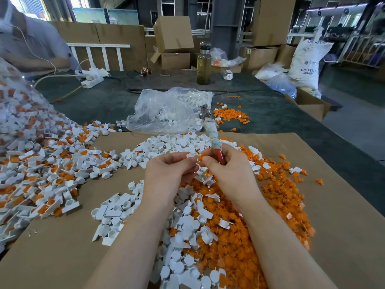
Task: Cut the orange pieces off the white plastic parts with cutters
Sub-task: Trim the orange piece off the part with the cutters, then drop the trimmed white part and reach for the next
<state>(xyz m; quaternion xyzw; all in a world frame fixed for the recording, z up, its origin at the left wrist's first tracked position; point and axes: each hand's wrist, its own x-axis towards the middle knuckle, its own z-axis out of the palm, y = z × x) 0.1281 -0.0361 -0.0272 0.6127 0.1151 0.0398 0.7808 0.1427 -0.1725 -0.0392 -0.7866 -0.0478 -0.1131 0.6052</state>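
My left hand [168, 172] pinches a small white plastic part [191, 156] between thumb and fingertips. My right hand [231, 172] grips the cutters [212, 132] by their red handle, the cloth-wrapped shaft and metal jaws pointing up and away. Thumb and fingers of the right hand also touch an orange piece [202, 157] joined to the white part. Both hands hover above a heap of cut-off orange pieces [260, 209] mixed with loose white parts [116, 213] on a cardboard sheet [341, 205].
A large pile of uncut white-and-orange parts [41, 163] spills from a clear bag at left. Another clear bag of white parts [166, 109] lies behind, with scattered orange pieces [229, 115] beside it. A glass bottle [203, 63] and power strip [92, 77] stand farther back. A person sits far left.
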